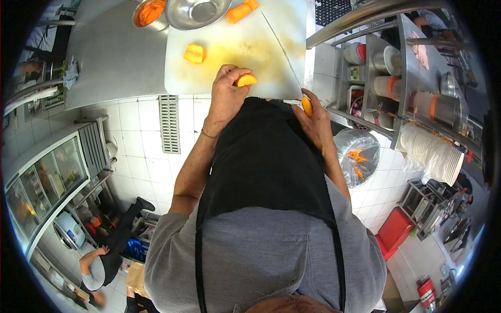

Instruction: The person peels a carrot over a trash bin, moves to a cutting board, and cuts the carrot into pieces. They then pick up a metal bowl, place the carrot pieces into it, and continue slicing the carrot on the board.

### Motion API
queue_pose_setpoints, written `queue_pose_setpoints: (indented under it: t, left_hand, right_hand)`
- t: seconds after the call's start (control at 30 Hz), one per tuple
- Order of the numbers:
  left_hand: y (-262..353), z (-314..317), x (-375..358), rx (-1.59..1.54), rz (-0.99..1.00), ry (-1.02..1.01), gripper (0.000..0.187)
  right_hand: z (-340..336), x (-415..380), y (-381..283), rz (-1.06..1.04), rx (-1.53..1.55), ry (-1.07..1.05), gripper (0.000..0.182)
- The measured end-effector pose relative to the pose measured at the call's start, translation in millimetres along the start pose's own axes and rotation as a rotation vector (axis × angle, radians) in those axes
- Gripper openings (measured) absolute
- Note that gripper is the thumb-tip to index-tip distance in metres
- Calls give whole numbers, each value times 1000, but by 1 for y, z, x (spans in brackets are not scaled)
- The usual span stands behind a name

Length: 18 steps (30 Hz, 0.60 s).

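My left hand (228, 93) is closed around a cut carrot piece (246, 80), near the front edge of the white cutting board (177, 78). The piece's flat orange face points right. In my right hand (315, 121) is a knife, gripped by its yellow-orange handle (307, 106). Its long thin blade (282, 48) slants up and left across the right side of the board. A short carrot chunk (194, 53) lies on the board's left half. Farther back lies a longer carrot piece (242, 11), beside a metal bowl (198, 13) with no visible contents.
A metal container (150, 14) holds orange carrot pieces on the steel counter (115, 57). To my right, a clear-bagged bin (356, 157) contains orange scraps, below shelves with tubs (386, 86). A floor drain (169, 124) lies at left. Another person (107, 266) is at lower left.
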<state>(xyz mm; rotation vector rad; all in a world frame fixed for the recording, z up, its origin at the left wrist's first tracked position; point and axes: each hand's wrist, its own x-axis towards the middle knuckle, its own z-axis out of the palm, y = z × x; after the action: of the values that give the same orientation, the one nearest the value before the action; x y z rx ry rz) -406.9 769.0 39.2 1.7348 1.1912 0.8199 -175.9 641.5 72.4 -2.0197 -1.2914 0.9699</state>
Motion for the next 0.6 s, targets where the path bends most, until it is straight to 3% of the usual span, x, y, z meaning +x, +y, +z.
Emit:
queue_pose_setpoints:
  t: [0.6]
  left_hand:
    - [8, -2, 2, -28, -29, -45, 30]
  right_hand:
    - [2, 3, 10, -33, -63, -24, 54]
